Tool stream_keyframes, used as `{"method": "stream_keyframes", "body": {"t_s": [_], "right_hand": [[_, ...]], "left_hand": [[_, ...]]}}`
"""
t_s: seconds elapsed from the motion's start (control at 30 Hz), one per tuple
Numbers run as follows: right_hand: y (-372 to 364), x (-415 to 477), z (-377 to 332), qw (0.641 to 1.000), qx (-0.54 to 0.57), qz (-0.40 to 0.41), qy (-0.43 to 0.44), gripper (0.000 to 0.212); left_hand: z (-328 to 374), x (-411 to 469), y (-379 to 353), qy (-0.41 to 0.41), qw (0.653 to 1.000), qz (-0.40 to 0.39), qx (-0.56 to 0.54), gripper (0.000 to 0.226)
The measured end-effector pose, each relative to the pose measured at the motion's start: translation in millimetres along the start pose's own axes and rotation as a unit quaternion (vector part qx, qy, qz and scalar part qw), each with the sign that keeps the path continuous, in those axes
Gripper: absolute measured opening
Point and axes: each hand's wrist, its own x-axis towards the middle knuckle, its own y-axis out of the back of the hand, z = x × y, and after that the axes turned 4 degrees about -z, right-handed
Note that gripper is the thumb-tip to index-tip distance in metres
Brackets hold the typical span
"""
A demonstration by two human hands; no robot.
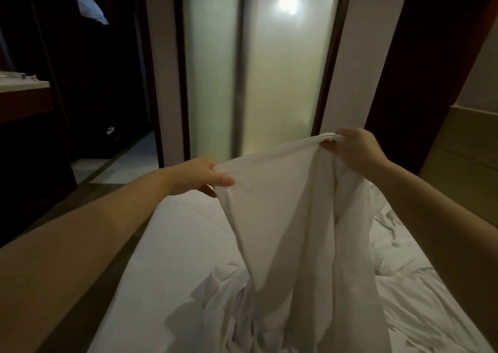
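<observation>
White sheet (283,218) btwn 2 hands

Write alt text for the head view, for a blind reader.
The left hand and right hand hold a white sheet up by its top edge above a bed; its lower part trails onto it. Frosted glass panels stand behind.
</observation>
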Motion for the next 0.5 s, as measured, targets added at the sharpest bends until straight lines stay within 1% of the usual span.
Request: {"method": "stream_keyframes", "body": {"t_s": [0.07,0.1,0.2,0.23,0.33,0.4,0.43,0.5], "right_hand": [[0,-1,-4,1.0,-0.026,-0.009,-0.011,0.025],[-1,-3,-6,0.999,-0.039,-0.01,-0.017,0.024],[1,-10,-10,0.998,-0.043,0.002,-0.042,0.024],[2,-13,-9,0.998,-0.04,0.01,-0.048,0.024],[8,-28,-13,0.996,-0.048,0.031,-0.064,0.023],[21,-38,-22,0.995,-0.059,0.055,-0.065,0.022],[33,-41,-29,0.993,-0.068,0.073,-0.064,0.022],[73,-38,-52,0.985,-0.11,0.123,-0.044,0.023]], "left_hand": [[2,4,17,-0.013,0.999,0.05,-0.011,0.022],[4,6,26,-0.02,0.998,0.058,-0.006,0.025],[11,12,44,-0.047,0.997,0.059,0.002,0.02],[13,14,43,-0.058,0.996,0.071,0.012,0.017],[19,21,26,-0.087,0.984,0.158,0.014,0.02],[32,18,15,-0.12,0.972,0.201,-0.018,0.03],[46,13,13,-0.137,0.965,0.222,-0.024,0.035],[91,-1,21,-0.185,0.942,0.282,0.001,0.041]]}}
